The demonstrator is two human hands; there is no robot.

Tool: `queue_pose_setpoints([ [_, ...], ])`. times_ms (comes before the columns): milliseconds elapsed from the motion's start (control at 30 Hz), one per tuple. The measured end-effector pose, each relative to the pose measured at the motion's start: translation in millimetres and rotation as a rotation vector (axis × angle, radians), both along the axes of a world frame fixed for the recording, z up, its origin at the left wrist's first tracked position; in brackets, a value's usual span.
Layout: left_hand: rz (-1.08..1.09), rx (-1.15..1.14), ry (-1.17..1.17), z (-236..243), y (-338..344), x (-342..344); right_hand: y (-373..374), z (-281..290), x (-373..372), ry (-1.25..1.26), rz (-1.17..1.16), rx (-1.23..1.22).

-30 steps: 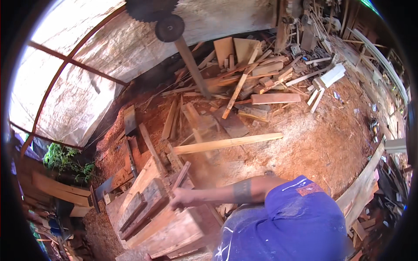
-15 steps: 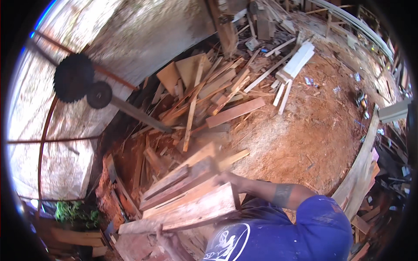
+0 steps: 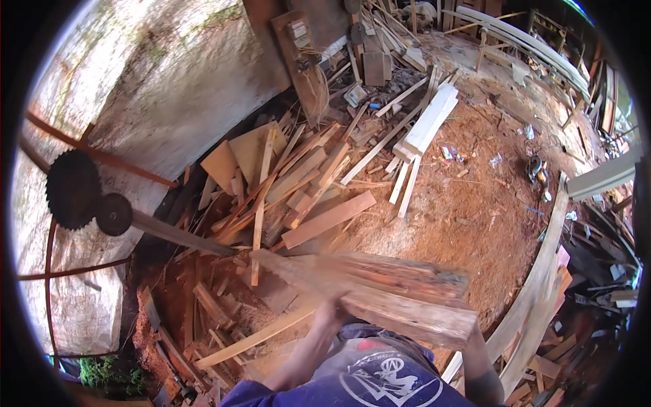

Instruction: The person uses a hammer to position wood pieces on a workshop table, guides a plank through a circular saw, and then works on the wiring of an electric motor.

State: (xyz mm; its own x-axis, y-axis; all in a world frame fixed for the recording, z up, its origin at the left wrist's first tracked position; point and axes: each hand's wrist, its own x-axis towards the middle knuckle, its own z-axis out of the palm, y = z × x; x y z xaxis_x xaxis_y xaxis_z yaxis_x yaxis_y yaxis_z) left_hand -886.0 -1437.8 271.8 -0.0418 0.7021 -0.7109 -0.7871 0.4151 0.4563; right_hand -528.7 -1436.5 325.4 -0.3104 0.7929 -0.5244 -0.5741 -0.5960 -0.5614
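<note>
I carry a small bundle of thick wooden planks (image 3: 400, 308) across the front of my body. A second plank with a rough, dark reddish face (image 3: 407, 279) lies along its far side. My left hand (image 3: 330, 310) grips the near plank toward its left part, blurred and with most fingers hidden beneath the wood. At the right end, my right hand (image 3: 472, 337) holds the bundle, its fingers mostly hidden behind the end. The left tip of the planks reaches out over the scrap on the ground.
A heap of scrap boards (image 3: 298, 183) lies ahead to the left, near toothed saw blades (image 3: 73, 188) hanging on a beam. White-faced lumber (image 3: 432, 119) rests on the sawdust floor (image 3: 468, 197). Long curved boards (image 3: 542, 285) line the right, beside more offcuts.
The planks have swung from the lower left to the right, and now lie across my front. My body and view have turned too. Both hands keep hold of the wood.
</note>
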Motion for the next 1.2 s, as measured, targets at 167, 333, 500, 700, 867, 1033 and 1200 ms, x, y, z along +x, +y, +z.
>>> queue_pose_setpoints([
  [167, -0.221, -0.032, 0.058, -5.3, 145.6, 36.2, 56.4, -22.6, 15.2, -0.208, -0.298, 0.128],
  [333, -0.307, -0.106, -0.285, -39.1, 304.3, 60.0, 190.8, 29.8, 11.8, -0.618, -0.451, 0.461],
  [500, -0.346, -0.029, -0.453, -48.2, 436.4, 77.4, 325.3, 60.7, 25.3, -0.645, -0.518, 0.415],
  [700, -0.605, 0.174, -0.054, 20.8, 603.6, 125.9, 461.5, 85.4, 80.4, -0.698, -0.601, 0.412],
  [867, -0.465, 0.034, -0.403, -22.6, 770.5, 184.2, 598.9, 63.5, 149.6, -0.692, -0.603, 0.436],
  [1033, -0.409, 0.063, -0.384, -42.9, 949.1, 266.1, 783.2, 16.4, 233.6, -0.659, -0.492, 0.527],
  [1200, -0.319, 0.202, -0.23, 5.5, 1089.3, 321.0, 953.8, 51.5, 275.7, -0.627, -0.365, 0.468],
])
